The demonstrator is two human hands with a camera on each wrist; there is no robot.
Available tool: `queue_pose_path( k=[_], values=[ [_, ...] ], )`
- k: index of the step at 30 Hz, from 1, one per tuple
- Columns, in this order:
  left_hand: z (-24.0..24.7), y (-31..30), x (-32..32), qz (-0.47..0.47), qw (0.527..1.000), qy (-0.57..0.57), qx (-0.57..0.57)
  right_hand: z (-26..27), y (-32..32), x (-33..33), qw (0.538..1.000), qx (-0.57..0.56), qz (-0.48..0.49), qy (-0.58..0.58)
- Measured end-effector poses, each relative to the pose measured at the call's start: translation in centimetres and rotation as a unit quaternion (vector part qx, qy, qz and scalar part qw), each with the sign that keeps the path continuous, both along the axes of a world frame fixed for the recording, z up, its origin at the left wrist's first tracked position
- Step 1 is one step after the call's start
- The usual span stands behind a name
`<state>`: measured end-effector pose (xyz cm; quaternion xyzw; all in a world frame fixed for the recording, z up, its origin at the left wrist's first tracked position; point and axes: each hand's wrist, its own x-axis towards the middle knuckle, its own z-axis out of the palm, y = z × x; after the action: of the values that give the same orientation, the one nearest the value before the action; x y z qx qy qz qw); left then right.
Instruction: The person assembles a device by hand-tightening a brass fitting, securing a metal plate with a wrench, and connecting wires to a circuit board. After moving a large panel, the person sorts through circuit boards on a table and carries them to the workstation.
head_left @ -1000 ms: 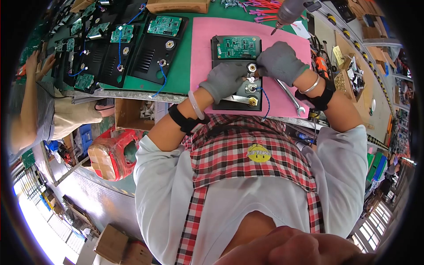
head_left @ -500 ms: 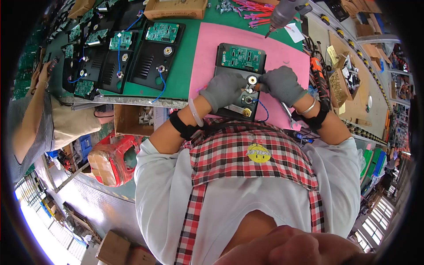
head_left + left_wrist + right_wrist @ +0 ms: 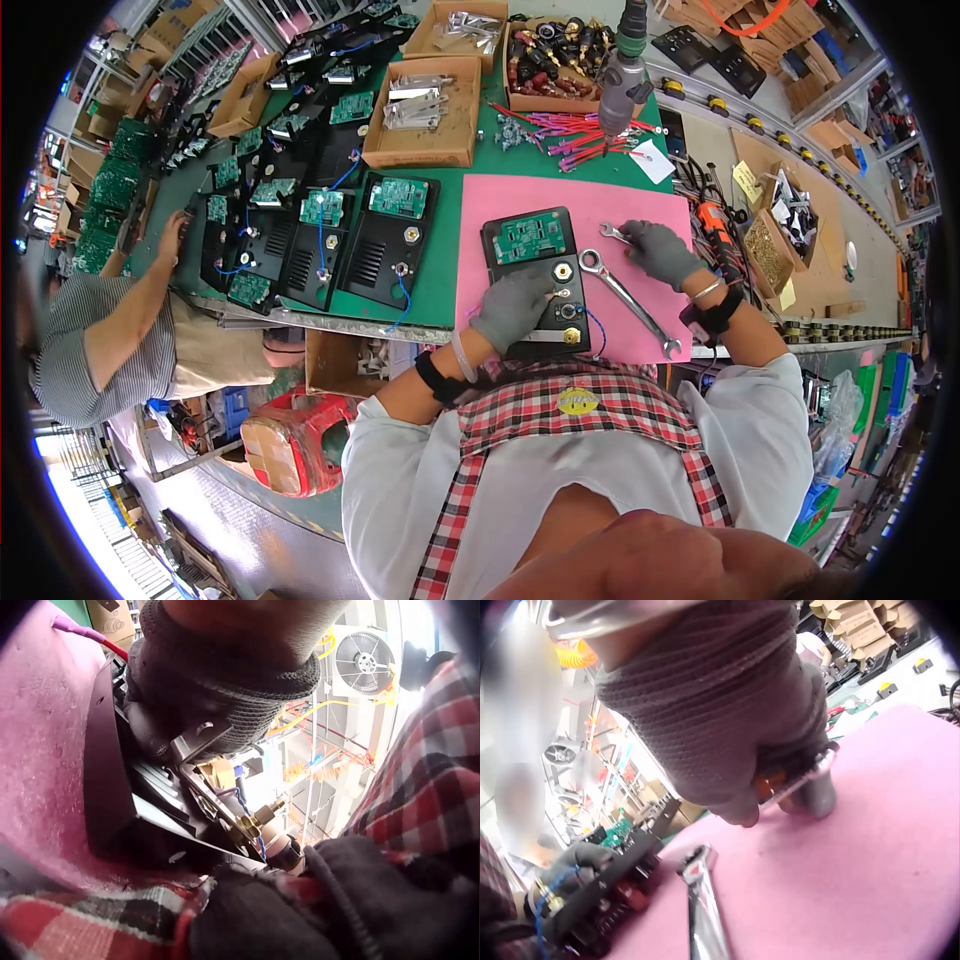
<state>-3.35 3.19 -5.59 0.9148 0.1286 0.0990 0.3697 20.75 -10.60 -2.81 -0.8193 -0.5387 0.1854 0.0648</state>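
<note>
A black panel (image 3: 497, 238) with a green circuit board (image 3: 530, 238) lies on a pink mat (image 3: 600, 210). My gloved left hand (image 3: 512, 308) rests over its lower half, fingertips pinching a small silver ring terminal (image 3: 563, 293) below a hex nut (image 3: 563, 271). A flat metal bracket (image 3: 201, 741) and brass fitting (image 3: 260, 817) show beneath this hand in the left wrist view. Off to the panel's right, my gloved right hand (image 3: 660, 255) grips a small wrench (image 3: 612, 232), its end poking out past the fingers. A large combination wrench (image 3: 635, 305) lies between that hand and the panel.
Similar black panels (image 3: 375, 250) stand to the left on the green table. Behind are a carton of metal brackets (image 3: 460, 150), red-pink wires (image 3: 580, 130) and a hanging power screwdriver (image 3: 620, 95). An orange-black tool (image 3: 715, 225) lies at right. Another person (image 3: 120, 330) stands at far left.
My right hand has left the panel, moved right and now holds the small wrench over the mat. The left hand stays at the panel. The head view has tilted up toward the back of the table.
</note>
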Motion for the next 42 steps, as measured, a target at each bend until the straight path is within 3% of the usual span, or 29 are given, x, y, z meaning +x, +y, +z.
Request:
queue_pose_path(
  k=[3,6,9,11,13,16,19,21,26,29,32,33,36,37,39,42],
  values=[
    [0.6,0.6,0.0,-0.041,0.999,0.019,0.011,1.8,1.2,1.2,0.991,0.051,0.081,-0.093],
    [2.5,1.5,-0.2,-0.065,0.991,0.023,0.111,4.8,4.3,3.0,0.996,0.046,0.082,0.001],
    [5.7,5.5,0.4,-0.025,0.986,-0.016,0.164,3.8,8.8,2.5,0.969,0.131,0.207,0.011],
    [9.7,8.9,1.6,0.029,0.978,0.024,0.203,3.3,12.5,0.6,0.976,0.111,0.184,0.039],
    [12.4,13.6,3.7,0.081,0.962,0.080,0.249,-0.6,16.9,-0.3,0.967,0.189,0.169,-0.019],
    [14.8,21.1,8.3,0.133,0.951,0.112,0.256,-0.4,21.7,-2.0,0.983,0.087,0.109,-0.122],
    [13.9,27.8,13.6,0.186,0.925,0.163,0.288,-5.6,24.5,-0.6,0.963,0.174,0.120,-0.169],
    [13.2,29.6,16.8,0.207,0.915,0.191,0.290,-6.3,24.2,-0.3,0.937,0.195,0.179,-0.228],
    [7.4,33.1,24.4,0.224,0.909,0.212,0.281,-0.5,22.0,-1.2,0.974,0.134,0.172,-0.068],
    [7.3,32.9,26.8,0.236,0.915,0.243,0.220,0.4,20.9,-0.7,0.975,0.153,0.155,0.042],
    [3.7,35.4,29.6,0.222,0.888,0.273,0.295,2.3,19.0,-0.1,0.955,0.193,0.171,0.149],
    [4.2,35.0,29.9,0.242,0.887,0.290,0.265,3.5,18.3,0.0,0.944,0.209,0.178,0.184],
    [3.5,35.3,30.8,0.227,0.881,0.335,0.245,6.9,16.7,-0.1,0.932,0.170,0.087,0.308],
    [3.4,35.2,30.4,0.275,0.916,0.243,0.164,7.2,16.4,-0.1,0.923,0.162,0.057,0.345],
    [2.1,35.7,30.5,0.274,0.920,0.222,0.170,7.5,16.0,-0.2,0.896,0.145,0.000,0.420],
    [4.2,34.9,28.4,0.235,0.922,0.207,0.228,7.2,15.7,0.4,0.860,0.151,-0.020,0.487]
  ],
)
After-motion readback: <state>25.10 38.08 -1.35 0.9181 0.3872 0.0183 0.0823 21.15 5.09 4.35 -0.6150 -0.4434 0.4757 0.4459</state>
